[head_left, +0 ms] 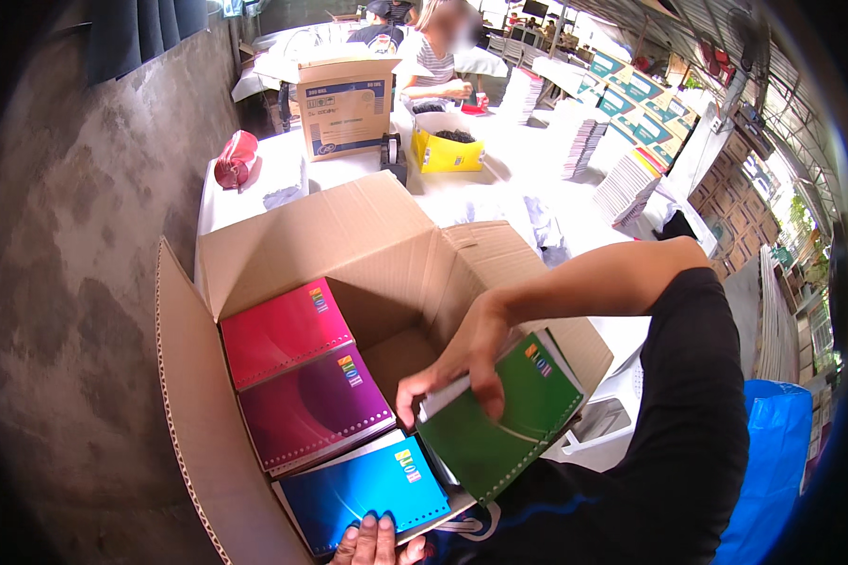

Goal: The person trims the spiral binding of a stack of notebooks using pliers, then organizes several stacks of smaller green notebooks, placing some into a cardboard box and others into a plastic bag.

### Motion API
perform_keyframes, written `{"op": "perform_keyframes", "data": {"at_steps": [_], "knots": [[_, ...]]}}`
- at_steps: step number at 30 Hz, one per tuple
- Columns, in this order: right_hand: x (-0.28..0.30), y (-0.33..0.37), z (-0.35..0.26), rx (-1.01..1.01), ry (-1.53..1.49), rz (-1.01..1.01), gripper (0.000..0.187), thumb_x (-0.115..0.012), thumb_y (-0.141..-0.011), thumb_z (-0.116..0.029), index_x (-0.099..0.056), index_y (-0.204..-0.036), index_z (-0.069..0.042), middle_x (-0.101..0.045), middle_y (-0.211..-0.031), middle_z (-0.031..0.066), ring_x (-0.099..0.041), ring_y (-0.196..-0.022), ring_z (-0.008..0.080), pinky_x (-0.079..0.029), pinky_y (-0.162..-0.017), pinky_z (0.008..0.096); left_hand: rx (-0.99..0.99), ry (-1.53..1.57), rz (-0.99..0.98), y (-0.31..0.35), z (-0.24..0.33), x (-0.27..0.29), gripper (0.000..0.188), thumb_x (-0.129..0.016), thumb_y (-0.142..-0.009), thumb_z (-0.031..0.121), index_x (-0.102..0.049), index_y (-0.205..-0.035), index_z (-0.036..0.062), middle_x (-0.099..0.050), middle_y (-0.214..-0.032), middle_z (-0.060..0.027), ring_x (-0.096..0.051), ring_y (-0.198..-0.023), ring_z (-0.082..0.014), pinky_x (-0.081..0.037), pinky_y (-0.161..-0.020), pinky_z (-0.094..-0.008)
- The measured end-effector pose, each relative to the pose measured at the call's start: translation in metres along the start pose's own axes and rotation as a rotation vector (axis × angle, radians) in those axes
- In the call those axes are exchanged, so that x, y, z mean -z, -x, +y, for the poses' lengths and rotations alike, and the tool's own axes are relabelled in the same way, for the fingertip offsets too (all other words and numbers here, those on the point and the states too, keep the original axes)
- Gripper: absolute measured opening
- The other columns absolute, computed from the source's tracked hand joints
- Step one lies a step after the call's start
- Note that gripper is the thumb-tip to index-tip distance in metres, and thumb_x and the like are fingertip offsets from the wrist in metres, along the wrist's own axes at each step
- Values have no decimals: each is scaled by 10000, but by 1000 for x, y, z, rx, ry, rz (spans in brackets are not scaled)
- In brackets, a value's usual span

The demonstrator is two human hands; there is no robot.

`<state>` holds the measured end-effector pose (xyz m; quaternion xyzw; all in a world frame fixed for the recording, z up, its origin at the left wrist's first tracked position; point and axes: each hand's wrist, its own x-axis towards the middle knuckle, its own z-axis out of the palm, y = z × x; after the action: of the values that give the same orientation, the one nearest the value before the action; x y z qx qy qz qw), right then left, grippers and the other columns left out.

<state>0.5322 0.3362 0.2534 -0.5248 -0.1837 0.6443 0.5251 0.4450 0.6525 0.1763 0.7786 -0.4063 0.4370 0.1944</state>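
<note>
A large cardboard box [219,428] stands in front of me with its flaps raised. Along its left side lie notebooks with punched edges: a pink notebook [278,334] at the back, a purple notebook [306,410] in the middle, and a blue notebook [349,494] nearest me. My left hand [375,541] rests its fingers flat on the near edge of the blue cover; its thumb is hidden. My right hand [466,367] grips a green notebook [504,424], tilted over the box's right side, thumb on its cover. More pages show beneath it; how many notebooks it holds I cannot tell.
Beyond the box, a white table holds a closed-sided carton [349,113], a tape dispenser [393,158], a yellow box [450,151] and notebook stacks [627,184]. A person [433,71] sits behind it. A concrete wall [75,282] rises at left; a blue bag [773,461] stands at right.
</note>
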Motion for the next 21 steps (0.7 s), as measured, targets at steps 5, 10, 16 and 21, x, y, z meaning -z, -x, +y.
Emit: {"op": "perform_keyframes", "data": {"at_steps": [5,10,16,21], "knots": [[-11,39,-18,127,-191,285,977,-768,-562,-189,-224,-1363,-67,-461,-1201,126,-468,-1136,217,-354,-972,355,57,25,-65,6,4,2,385,-573,-862,490,-733,-920,144,-718,-910,24,-621,-724,-94,-309,-801,-287],[-29,75,8,500,-348,575,964,-702,-496,-222,-322,-1357,-10,-536,-1202,166,-549,-1086,240,-403,-974,331,39,11,-63,6,4,4,392,-555,-880,478,-732,-937,133,-717,-907,21,-632,-741,-100,-329,-793,-272],[-39,94,55,1068,-451,643,986,-689,-582,-285,-259,-1413,25,-520,-1250,232,-560,-1107,323,-432,-993,411,79,-24,-78,-2,9,3,384,-515,-886,462,-720,-915,139,-716,-874,13,-639,-726,-105,-308,-814,-294],[-64,101,118,1478,-489,685,935,-687,-634,-326,-284,-1409,10,-520,-1255,228,-562,-1101,326,-447,-973,428,51,-95,-62,-15,14,3,465,-443,-916,493,-717,-934,117,-710,-894,5,-641,-775,-128,-304,-810,-315]]}}
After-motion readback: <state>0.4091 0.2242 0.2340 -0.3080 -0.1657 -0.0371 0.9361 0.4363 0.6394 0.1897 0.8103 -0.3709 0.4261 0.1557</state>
